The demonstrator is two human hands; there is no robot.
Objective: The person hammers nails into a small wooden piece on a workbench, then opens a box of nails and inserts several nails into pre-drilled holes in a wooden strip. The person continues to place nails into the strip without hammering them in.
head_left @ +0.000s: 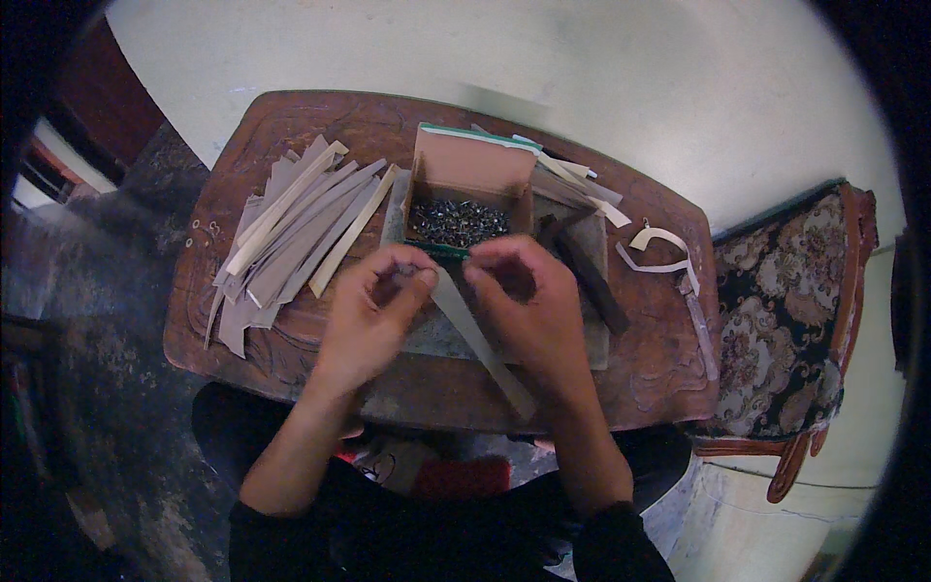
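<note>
Between the thumb and fingers of my left hand (373,310) is the top end of a narrow grey-beige strip (475,338). The strip hangs slantwise down toward the table's near edge, past the inner side of my right hand (531,306). My right fingertips are drawn together in a pinch close to the left ones; whatever they hold, if anything, is too small to make out. Just beyond both hands stands an open cardboard box (470,165) with its lid raised, holding many small shiny metal pieces (461,223).
A heap of grey and cream strips (301,228) covers the left of the carved wooden table (291,378). A dark bar (601,296) lies right of my hands on a grey board (593,344). Loose curled strips (669,250) lie farther right, beside a patterned upholstered chair (781,301).
</note>
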